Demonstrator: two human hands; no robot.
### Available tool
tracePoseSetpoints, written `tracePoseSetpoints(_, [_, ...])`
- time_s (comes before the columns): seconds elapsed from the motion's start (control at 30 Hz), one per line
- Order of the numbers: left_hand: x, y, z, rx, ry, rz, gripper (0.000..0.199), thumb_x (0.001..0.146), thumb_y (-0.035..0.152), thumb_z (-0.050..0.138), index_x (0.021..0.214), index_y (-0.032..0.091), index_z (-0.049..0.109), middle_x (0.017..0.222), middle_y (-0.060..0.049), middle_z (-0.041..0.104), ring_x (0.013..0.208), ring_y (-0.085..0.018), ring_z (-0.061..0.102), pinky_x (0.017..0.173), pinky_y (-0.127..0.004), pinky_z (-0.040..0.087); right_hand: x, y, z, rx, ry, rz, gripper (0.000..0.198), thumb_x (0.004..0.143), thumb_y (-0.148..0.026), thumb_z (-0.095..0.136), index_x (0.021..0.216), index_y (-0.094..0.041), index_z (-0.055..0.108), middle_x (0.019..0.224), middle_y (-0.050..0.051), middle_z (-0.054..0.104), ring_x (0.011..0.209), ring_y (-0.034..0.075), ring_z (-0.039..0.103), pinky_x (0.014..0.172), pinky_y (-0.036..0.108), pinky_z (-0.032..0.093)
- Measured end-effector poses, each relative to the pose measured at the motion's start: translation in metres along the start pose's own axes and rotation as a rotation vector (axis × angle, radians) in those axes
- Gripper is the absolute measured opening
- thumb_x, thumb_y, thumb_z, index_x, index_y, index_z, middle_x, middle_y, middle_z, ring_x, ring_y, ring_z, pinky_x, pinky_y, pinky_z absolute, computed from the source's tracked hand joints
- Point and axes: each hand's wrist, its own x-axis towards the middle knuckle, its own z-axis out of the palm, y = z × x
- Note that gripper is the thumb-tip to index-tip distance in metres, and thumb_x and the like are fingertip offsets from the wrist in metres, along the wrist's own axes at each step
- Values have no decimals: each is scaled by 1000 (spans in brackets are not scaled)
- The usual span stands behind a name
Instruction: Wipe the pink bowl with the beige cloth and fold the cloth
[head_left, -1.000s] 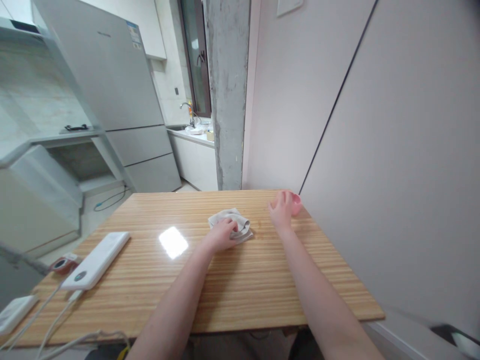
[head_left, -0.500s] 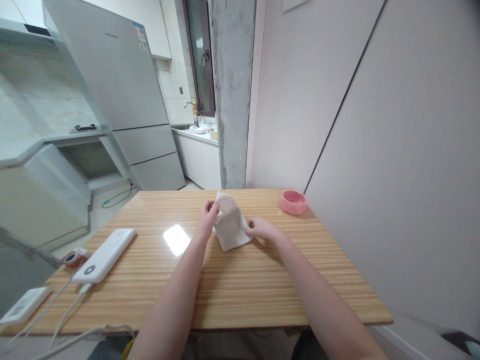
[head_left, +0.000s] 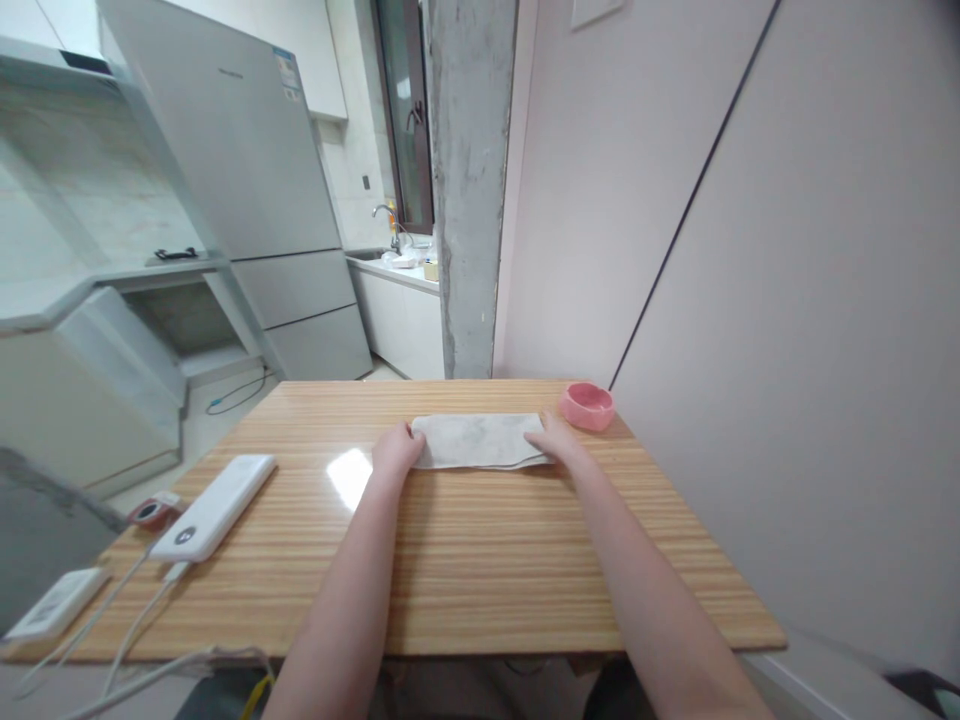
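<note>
A pale grey-white cloth (head_left: 476, 441), folded into a long strip, stretches from side to side over the far half of the wooden table (head_left: 495, 570). My left hand (head_left: 396, 450) grips its left end, thumb on the near face. At the other end, my right hand (head_left: 556, 440) pinches the right edge, its thumb over the cloth and the fingers partly hidden behind. The layers part slightly along the lower right edge. Just beyond my right hand sits a pink bowl (head_left: 587, 407) with a wavy rim.
A white power bank (head_left: 214, 508) with a cable plugged in lies at the table's left. Beside it are a reddish roll (head_left: 152, 514) and a white box-like device (head_left: 56, 604). The wall (head_left: 750, 350) borders the table's right side; a fridge (head_left: 225, 150) stands behind left.
The cloth went from a crumpled, slanted shape to a flat horizontal strip. My hands moved apart, the left slightly leftward and the right towards the pink bowl.
</note>
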Motion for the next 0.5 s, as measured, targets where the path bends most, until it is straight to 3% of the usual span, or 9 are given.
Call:
tracePoseSetpoints(0.07, [-4, 6, 1, 41, -24, 59, 21, 78, 35, 50, 89, 19, 60, 101, -14, 69, 97, -29, 63, 76, -34, 45, -1, -2, 0, -23, -36, -34, 55, 71, -12, 64, 125, -8, 52, 117, 18, 65, 107, 25, 63, 89, 29, 47])
tracePoseSetpoints(0.13, [-7, 12, 0, 5, 38, 120, 18, 80, 31, 48, 89, 19, 58, 97, -13, 69, 93, -27, 63, 74, -33, 44, 0, -5, 3, -7, -23, -70, 57, 72, -9, 61, 128, -10, 50, 125, 16, 61, 114, 23, 59, 94, 27, 44])
tracePoseSetpoints(0.23, [-8, 18, -3, -181, 186, 231, 17, 83, 29, 45, 91, 20, 57, 89, -8, 67, 85, -22, 62, 73, -30, 42, 6, -6, 7, 52, 50, -119, 57, 76, -13, 57, 132, -14, 47, 134, 12, 55, 123, 19, 53, 102, 27, 39])
tracePoseSetpoints(0.33, [-6, 18, -2, -404, 265, 252, 16, 82, 32, 47, 90, 20, 55, 86, -5, 65, 78, -19, 60, 70, -28, 43, 10, -1, 10, 74, 102, -135, 55, 78, -17, 56, 132, -14, 46, 134, 11, 55, 123, 19, 52, 103, 28, 39])
tracePoseSetpoints(0.5, [-1, 16, 7, -501, 108, 133, 15, 70, 32, 62, 68, 20, 53, 64, -2, 58, 71, -19, 56, 69, -29, 43, 7, 4, 8, -52, 60, -95, 55, 76, -19, 61, 129, -13, 47, 121, 14, 63, 113, 25, 59, 93, 30, 44])
